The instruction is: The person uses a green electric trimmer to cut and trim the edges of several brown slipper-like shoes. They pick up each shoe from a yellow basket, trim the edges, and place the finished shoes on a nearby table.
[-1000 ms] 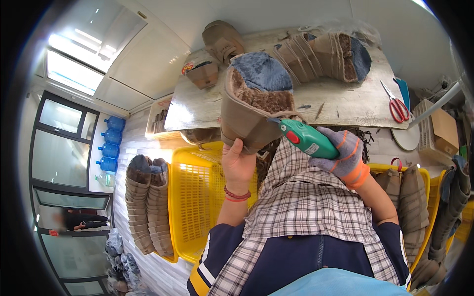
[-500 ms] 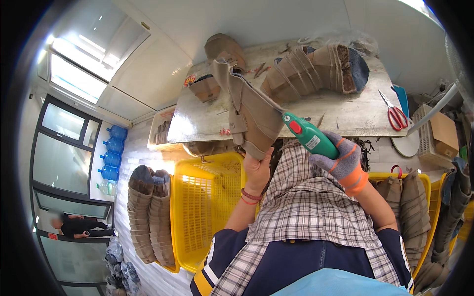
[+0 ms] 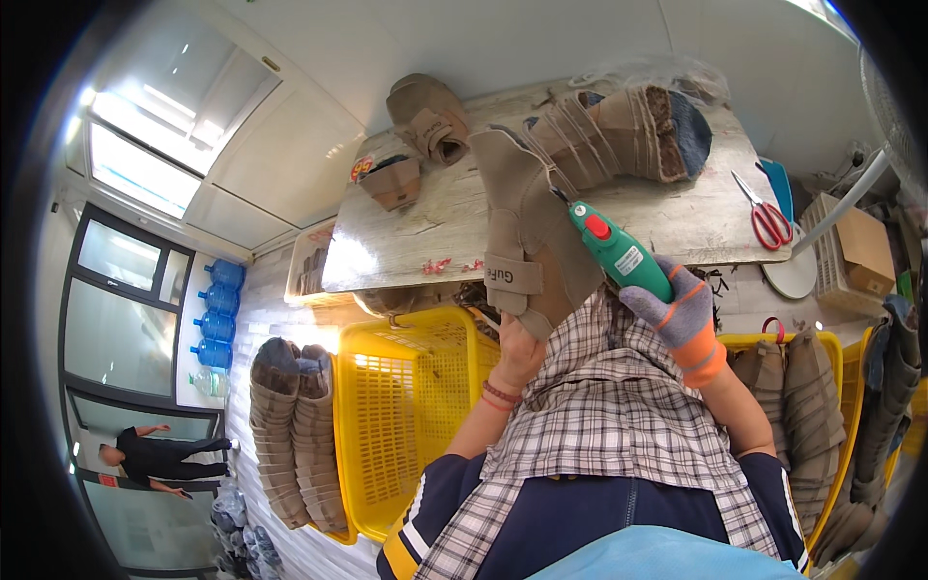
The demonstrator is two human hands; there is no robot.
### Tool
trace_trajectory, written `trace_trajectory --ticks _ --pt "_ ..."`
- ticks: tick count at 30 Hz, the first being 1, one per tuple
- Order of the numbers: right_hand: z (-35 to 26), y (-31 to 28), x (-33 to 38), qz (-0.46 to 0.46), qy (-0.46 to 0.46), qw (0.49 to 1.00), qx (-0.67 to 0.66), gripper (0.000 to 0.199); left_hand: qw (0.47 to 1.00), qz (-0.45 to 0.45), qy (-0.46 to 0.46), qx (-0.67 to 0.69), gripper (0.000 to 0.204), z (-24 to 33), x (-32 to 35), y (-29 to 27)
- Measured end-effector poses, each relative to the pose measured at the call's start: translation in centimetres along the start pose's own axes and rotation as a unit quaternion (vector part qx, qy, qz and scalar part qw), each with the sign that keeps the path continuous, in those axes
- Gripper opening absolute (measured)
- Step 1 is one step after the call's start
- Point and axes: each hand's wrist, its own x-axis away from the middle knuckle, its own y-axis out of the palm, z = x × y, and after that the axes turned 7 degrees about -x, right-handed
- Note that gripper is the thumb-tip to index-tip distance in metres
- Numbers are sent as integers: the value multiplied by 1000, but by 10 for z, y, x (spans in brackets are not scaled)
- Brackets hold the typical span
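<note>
A tan suede boot (image 3: 527, 237) is held up in the left hand (image 3: 517, 353), whose grip is clenched on the sole end from below, so that the shaft and strapped side are turned toward the tool; it is raised above the front edge of the desk (image 3: 425, 237), not resting on it. A green handheld rotary tool (image 3: 619, 251) is grasped in the gloved right hand (image 3: 677, 314), its grip wrapped firmly round the rear of the body, and the thin tip is brought against the back edge of the boot, seemingly so that the seam can be worked at a slant. Farther back on the desk a row of similar boots (image 3: 619, 135) is laid on its side, with another single boot (image 3: 425, 116) and a small brown piece (image 3: 391, 184) near it. Red-handled scissors (image 3: 764, 213) lie toward the right end. Below, a yellow plastic crate (image 3: 406, 425) stands beside a stack of boots (image 3: 290, 435), presumably to keep batches apart.
</note>
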Motion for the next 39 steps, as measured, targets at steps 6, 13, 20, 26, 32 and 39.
trace_trajectory --ticks 6,13,20,26,32,39 --pt "25 -18 -5 58 -16 998 3 49 847 88 -340 400 22 0 -1 -35" --pt "61 -48 23 74 -11 996 58 46 612 127 -160 764 23 -99 20 -70" --pt "79 -62 41 59 25 997 46 43 649 187 -225 702 28 -139 24 -106" --pt "85 -58 43 54 11 998 37 46 945 7 -284 164 25 -171 -13 -128" --pt "81 -50 41 57 22 995 75 48 927 -110 -26 -357 27 -197 -29 -80" --pt "77 -48 35 81 63 993 56 49 895 30 -396 202 38 -152 -30 54"
